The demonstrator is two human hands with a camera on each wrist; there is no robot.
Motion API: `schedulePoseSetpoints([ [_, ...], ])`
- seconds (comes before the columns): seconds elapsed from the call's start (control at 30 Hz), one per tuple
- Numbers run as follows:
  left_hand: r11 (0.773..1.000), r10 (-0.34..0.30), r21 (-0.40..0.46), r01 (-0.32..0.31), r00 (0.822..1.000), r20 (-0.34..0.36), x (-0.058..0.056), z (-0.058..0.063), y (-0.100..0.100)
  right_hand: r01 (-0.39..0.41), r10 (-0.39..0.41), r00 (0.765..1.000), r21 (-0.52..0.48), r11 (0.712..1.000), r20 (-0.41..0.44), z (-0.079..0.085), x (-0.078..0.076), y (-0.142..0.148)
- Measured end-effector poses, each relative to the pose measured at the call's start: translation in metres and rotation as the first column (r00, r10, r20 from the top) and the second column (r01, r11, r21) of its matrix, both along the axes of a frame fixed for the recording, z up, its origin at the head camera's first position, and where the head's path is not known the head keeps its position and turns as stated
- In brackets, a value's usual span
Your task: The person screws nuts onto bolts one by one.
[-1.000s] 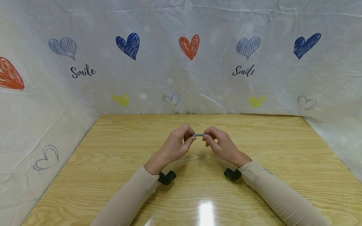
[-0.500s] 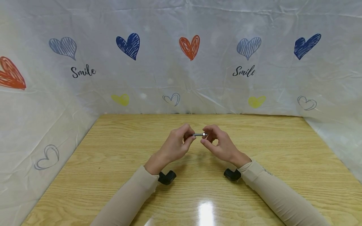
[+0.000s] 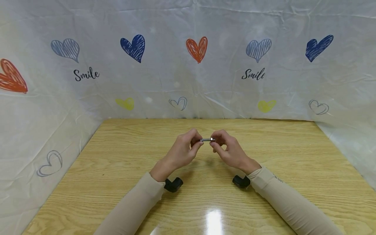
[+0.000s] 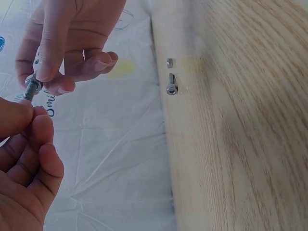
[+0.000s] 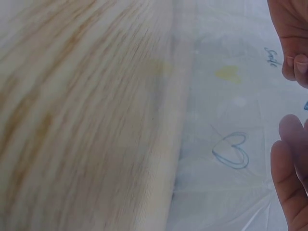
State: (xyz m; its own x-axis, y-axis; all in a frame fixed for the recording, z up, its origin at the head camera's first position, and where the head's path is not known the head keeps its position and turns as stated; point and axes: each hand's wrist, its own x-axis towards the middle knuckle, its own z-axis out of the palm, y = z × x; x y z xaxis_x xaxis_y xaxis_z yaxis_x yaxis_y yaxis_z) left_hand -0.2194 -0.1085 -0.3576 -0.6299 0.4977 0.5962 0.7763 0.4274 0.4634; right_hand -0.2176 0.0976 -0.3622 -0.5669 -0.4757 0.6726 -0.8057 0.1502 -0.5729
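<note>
Thumb and fingertips of my left hand [image 3: 183,150] pinch one end of a slim metal bolt [image 4: 29,91], held level above the table in the head view. A hex nut [image 3: 211,139] sits on the bolt's other end. My right hand [image 3: 230,151] pinches that nut between thumb and forefinger; its other fingers are loosely bent in the left wrist view. The bolt's end in the left fingers is covered. In the right wrist view both hands are cut off at the right edge, and the bolt is out of sight.
On the wooden table [image 3: 117,147], a second bolt [image 4: 172,85] and a loose nut [image 4: 169,63] lie close together near the far edge in the left wrist view. A white sheet [image 3: 164,81] printed with hearts hangs behind. Dark wrist pieces [image 3: 174,185] sit under both sleeves.
One second ago the right fingertips covered the nut. They spread apart half a second ago, baring it, and now they have closed on it again. My left hand stays still.
</note>
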Motion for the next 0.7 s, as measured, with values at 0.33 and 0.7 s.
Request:
schedulePoseSetpoints([
  [0.33, 1.000, -0.009, 0.005, 0.009, 1.000, 0.006, -0.0004, -0.0011, 0.0004, 0.035, -0.037, 0.999, 0.057, 0.998, 0.031, 0.0000, -0.0003, 0.0023],
  [0.7, 1.000, -0.010, 0.011, 0.010, 1.000, 0.006, 0.0000, -0.0003, -0.0002, 0.011, -0.011, 1.000, 0.009, 1.000, -0.003, -0.0012, 0.0002, 0.0009],
])
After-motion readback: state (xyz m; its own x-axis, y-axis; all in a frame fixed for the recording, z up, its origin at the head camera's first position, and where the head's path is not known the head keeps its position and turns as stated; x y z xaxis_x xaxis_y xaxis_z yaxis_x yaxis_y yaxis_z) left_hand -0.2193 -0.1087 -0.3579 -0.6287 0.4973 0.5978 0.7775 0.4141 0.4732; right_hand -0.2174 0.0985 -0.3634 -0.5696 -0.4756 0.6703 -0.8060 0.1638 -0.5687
